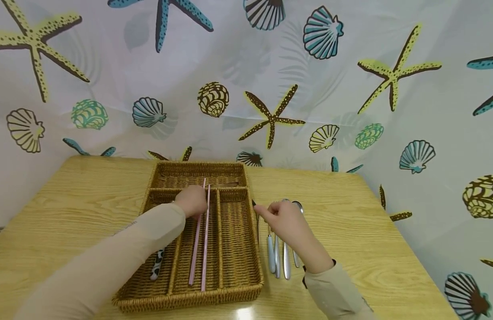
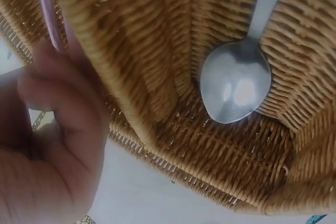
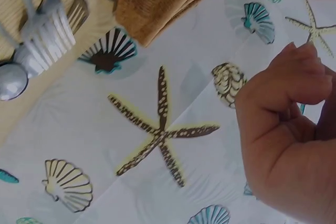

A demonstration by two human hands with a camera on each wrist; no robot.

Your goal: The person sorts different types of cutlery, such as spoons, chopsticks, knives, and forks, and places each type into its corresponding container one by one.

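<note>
Left hand (image 1: 192, 201) curled over a pair of long, slender pink chopsticks (image 1: 205, 253); I judge its fingers to be pinching at least one, though from my distant station I cannot tell whether both are caught. The sticks lie in the middle lengthwise compartment of a honey-brown woven wicker basket (image 1: 241, 291), their near ends running back from the fingers and their far ends passing just beyond them, to the cross divider. That grip near the far end presumably lets me steer their length along the narrow slot. Right hand (image 1: 288, 222), outside the basket: its fingers bend loosely and I see nothing grasped. Beneath and nearer than these fingers, shiny metal forks (image 3: 55, 32) and a smooth utensil with a pale-blue handle (image 1: 271, 255) lie roughly parallel on the wood-grained table (image 1: 330, 209), probably aligned for easy picking. Just beside the left fingers, one compartment over, rests a polished steel spoon (image 2: 236, 82), its rounded bowl contrasting with the coarse ribbed weave. A handle patterned in black and white (image 1: 157, 264) lies nearer than those fingers, in the left compartment.
</note>
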